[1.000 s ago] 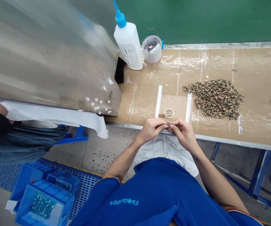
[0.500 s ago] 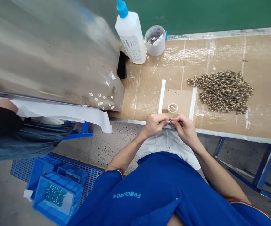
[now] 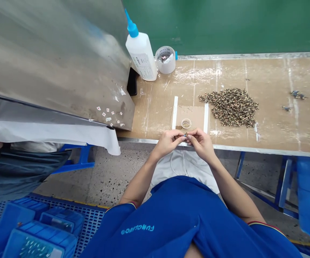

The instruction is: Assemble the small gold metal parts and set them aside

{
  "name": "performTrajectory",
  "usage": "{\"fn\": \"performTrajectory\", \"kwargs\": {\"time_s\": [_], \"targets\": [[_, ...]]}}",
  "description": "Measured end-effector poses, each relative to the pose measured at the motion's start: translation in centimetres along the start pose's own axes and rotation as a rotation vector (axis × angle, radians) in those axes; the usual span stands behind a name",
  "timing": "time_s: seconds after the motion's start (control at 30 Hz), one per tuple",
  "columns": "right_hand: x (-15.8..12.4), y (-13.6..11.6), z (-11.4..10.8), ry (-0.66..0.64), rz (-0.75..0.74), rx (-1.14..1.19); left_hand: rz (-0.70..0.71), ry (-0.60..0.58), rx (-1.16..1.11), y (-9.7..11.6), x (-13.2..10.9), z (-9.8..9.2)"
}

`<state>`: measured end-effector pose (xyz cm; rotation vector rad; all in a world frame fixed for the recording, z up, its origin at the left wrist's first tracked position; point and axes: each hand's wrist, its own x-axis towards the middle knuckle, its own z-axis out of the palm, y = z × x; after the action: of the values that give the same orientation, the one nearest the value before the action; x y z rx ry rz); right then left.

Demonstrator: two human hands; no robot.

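Brown cardboard (image 3: 273, 132) is covering the workbench (image 3: 252, 149), where a heap of small parts (image 3: 233, 107) is lying to the right of a little round dish (image 3: 186, 124). Just in front of the dish, at the workbench's near edge, the person's left hand (image 3: 168, 143) and right hand (image 3: 201, 144) are both pinching one tiny part (image 3: 185, 135) between thumb and finger. A white bottle (image 3: 142, 55) is standing beside a tape roll (image 3: 166, 66).
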<state>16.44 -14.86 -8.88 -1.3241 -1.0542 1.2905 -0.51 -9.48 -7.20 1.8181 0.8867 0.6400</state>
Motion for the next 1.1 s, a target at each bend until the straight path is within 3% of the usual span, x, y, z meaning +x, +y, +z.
{"fn": "performTrajectory", "kwargs": {"time_s": [0.3,0.6,0.77,0.87,0.97,1.1], "targets": [[0.3,-0.8,-1.0,-0.143,0.008,0.028,0.198,-0.066,0.139,-0.7,0.1,-0.6],[0.6,-0.9,-2.1,-0.203,0.013,0.072,0.122,-0.115,0.067,-0.5,0.7,-0.5],[0.3,-1.0,-2.4,-0.16,0.05,0.116,0.106,-0.025,-0.048,-1.5,0.4,-0.6],[-0.6,-1.7,-2.6,-0.08,0.074,0.096,0.093,0.043,-0.038,-1.7,0.2,-0.8],[-1.6,-2.6,-4.1,0.117,0.04,0.0,0.102,0.085,-0.019,-1.4,0.1,-1.0],[-1.0,-3.0,-10.0,0.532,-0.107,-0.266,0.117,0.115,0.009,-0.9,0.4,-1.4]]}}
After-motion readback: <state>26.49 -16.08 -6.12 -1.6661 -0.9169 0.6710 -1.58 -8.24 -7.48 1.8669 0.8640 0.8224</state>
